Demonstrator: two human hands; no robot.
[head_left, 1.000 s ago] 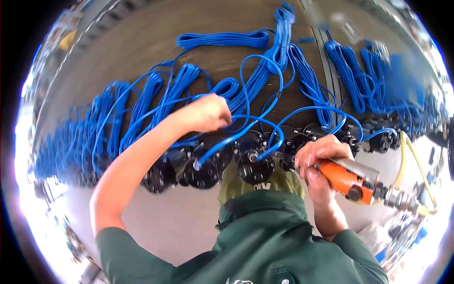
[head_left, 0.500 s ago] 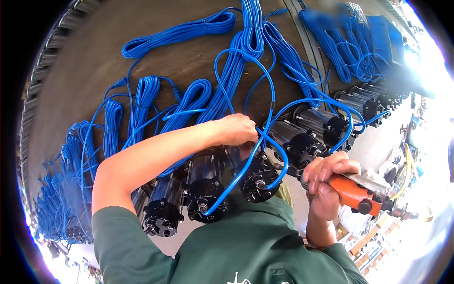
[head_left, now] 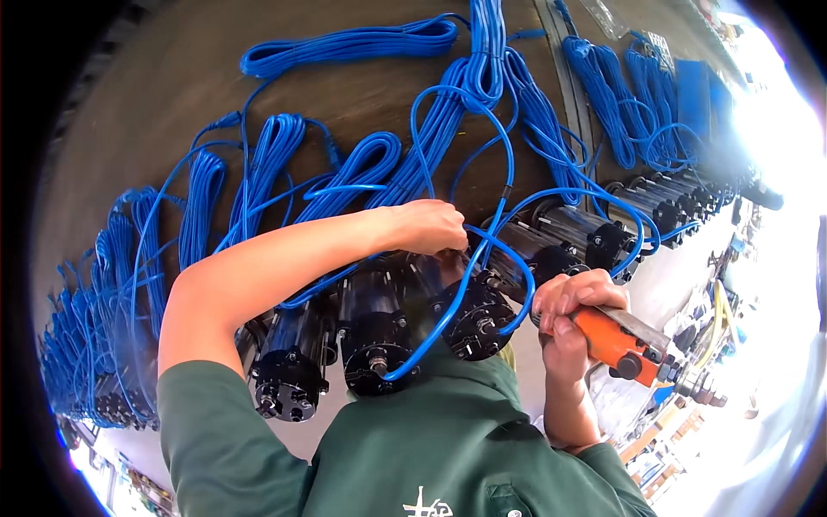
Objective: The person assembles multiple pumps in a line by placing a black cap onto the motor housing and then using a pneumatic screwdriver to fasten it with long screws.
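Observation:
My right hand (head_left: 573, 314) is wrapped round an orange air tool (head_left: 616, 345) with a metal lever and a metal fitting at its outer end. The tool's other end lies beside the black end cap (head_left: 474, 319) of a clear-bodied cylinder, and whether they touch is hidden by my fingers. Across the row, my left hand (head_left: 431, 226) is closed, its fingers curled down over this cylinder's far part; what they grip, if anything, is hidden. A blue cable (head_left: 504, 155) loops over the cylinder from the bundles behind. Next to it on the left stands another black-capped cylinder (head_left: 376, 362).
Coiled blue cables (head_left: 345, 47) lie across the brown table (head_left: 172, 95). More cylinders (head_left: 289, 379) line its near edge on both sides. A blue box (head_left: 692, 95) stands at the far right, and a yellow hose (head_left: 717, 319) hangs beyond the tool.
My right hand and the air tool have shifted left, closer to the cylinder's end. The view has moved slightly. My left hand stays at the cylinder's far part.

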